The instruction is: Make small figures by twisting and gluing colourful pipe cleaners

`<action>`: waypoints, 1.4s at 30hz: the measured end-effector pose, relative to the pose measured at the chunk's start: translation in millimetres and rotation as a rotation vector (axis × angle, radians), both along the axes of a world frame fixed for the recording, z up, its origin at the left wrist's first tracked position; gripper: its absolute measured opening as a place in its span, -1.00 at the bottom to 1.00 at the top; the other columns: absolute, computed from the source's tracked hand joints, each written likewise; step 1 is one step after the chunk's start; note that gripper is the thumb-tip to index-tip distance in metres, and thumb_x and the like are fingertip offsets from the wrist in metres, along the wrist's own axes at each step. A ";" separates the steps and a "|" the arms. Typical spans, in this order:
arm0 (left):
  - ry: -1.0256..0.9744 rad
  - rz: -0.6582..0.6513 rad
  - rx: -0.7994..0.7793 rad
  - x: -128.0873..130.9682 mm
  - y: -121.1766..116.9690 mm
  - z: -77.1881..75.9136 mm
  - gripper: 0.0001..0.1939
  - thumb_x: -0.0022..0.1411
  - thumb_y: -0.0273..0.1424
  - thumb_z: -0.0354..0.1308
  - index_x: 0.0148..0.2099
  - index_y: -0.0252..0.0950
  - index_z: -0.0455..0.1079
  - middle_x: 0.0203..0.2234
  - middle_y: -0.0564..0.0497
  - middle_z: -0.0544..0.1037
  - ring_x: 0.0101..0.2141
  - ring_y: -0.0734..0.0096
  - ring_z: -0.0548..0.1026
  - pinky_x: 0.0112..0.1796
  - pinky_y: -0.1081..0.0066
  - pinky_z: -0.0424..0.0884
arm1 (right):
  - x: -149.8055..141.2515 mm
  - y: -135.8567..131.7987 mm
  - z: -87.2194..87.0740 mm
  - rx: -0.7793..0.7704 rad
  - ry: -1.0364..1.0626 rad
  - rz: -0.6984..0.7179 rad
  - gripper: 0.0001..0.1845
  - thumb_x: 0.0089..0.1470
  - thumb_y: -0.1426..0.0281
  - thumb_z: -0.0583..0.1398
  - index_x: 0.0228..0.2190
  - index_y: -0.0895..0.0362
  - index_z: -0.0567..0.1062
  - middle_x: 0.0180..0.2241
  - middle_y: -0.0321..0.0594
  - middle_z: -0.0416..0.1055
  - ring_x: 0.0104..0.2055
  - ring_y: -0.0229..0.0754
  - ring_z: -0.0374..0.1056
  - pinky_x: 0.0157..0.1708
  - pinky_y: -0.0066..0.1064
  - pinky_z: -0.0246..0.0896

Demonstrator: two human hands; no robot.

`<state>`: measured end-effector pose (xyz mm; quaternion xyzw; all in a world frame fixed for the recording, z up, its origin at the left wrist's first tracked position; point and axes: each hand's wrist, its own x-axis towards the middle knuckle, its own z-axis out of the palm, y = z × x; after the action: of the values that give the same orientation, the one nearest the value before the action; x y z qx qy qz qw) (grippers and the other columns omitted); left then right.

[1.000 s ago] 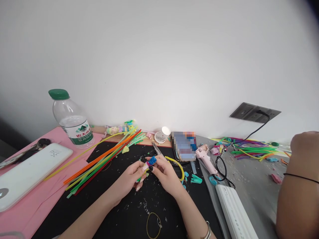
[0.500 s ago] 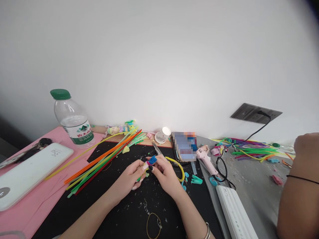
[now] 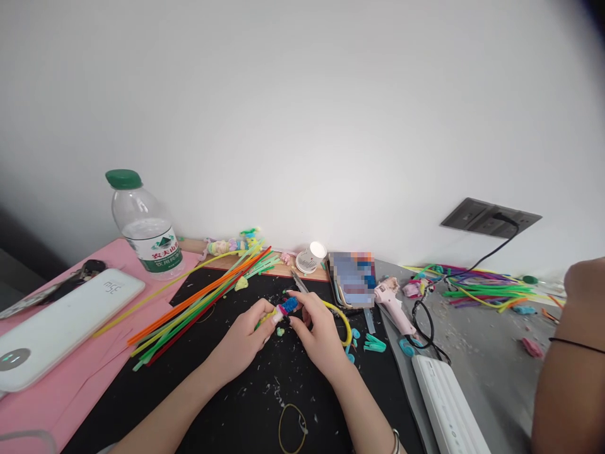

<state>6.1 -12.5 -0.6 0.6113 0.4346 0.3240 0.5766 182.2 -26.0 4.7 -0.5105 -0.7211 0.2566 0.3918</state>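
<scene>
Left hand [image 3: 246,334] clamps its fingers on a small, fuzzy blue-and-yellow piece [image 3: 289,306], likely light, soft, best held mid-length; right hand [image 3: 321,334] parts its fingers around the tip.

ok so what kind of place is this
Probably a craft workspace set against a wall: loose bundles of coloured fuzzy stems, a pink glue gun, and scraps scattered on a black mat point that way.
</scene>
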 end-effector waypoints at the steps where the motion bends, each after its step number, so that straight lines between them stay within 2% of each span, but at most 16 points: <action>1: 0.014 0.002 0.020 -0.2 0.0 0.0 -0.66 0.25 -0.07 -0.06 -0.34 -0.25 0.19 -0.60 0.17 0.21 -0.59 0.52 0.13 -0.54 0.49 0.06 | -0.1 -0.3 -0.2 0.003 0.000 -0.001 -0.45 0.05 0.55 0.13 0.08 -0.05 0.29 -0.27 -0.23 0.28 -0.37 -0.23 0.18 -0.33 -0.39 0.13; 13: 0.144 0.017 0.140 -0.6 2.0 2.9 -0.73 0.28 -0.16 -0.08 -0.34 -0.25 0.18 -0.57 0.16 0.23 -0.55 0.51 0.14 -0.51 0.50 0.06 | -3.6 -0.4 -6.9 -0.012 -0.007 -0.040 -0.58 0.07 0.54 0.10 -0.02 0.04 0.34 -0.33 -0.26 0.31 -0.39 -0.24 0.20 -0.33 -0.38 0.17; 24: 0.175 0.019 0.158 -0.6 1.8 4.4 -0.70 0.29 -0.13 -0.11 -0.34 -0.25 0.18 -0.59 0.18 0.21 -0.57 0.52 0.13 -0.52 0.49 0.06 | -4.4 -0.6 -9.5 -0.017 0.011 -0.049 -0.56 0.06 0.54 0.09 0.00 0.04 0.34 -0.34 -0.27 0.31 -0.42 -0.25 0.20 -0.34 -0.39 0.18; 33: 0.161 0.035 0.161 -0.1 3.4 0.2 -0.69 0.28 -0.12 -0.09 -0.36 -0.24 0.18 -0.59 0.18 0.21 -0.58 0.53 0.13 -0.53 0.50 0.07 | -4.4 -0.1 -8.4 -0.006 -0.039 -0.053 -0.54 0.08 0.50 0.08 0.04 0.03 0.33 -0.29 -0.24 0.35 -0.35 -0.22 0.25 -0.31 -0.38 0.21; 38: 0.127 0.096 0.143 -2.3 6.5 -4.7 -0.71 0.27 -0.13 -0.08 -0.35 -0.24 0.18 -0.59 0.18 0.20 -0.58 0.53 0.14 -0.54 0.50 0.09 | -4.0 1.0 -7.1 -0.024 0.086 -0.113 -0.46 0.04 0.49 0.10 0.09 0.05 0.25 -0.32 -0.26 0.35 -0.46 -0.27 0.21 -0.42 -0.42 0.20; 42: 0.053 0.181 0.063 -3.5 9.8 -10.1 -0.71 0.26 -0.11 -0.08 -0.32 -0.23 0.18 -0.61 0.19 0.16 -0.62 0.55 0.10 -0.59 0.52 0.05 | -0.9 3.0 -6.2 -0.011 0.299 -0.249 -0.61 0.05 0.41 0.12 -0.04 0.10 0.33 -0.34 -0.25 0.36 -0.42 -0.24 0.27 -0.43 -0.43 0.21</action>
<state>2.6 -2.7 -10.7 0.5958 0.4926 0.3721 0.5138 181.3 -23.0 -1.5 -0.5540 -0.5846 0.2833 0.5206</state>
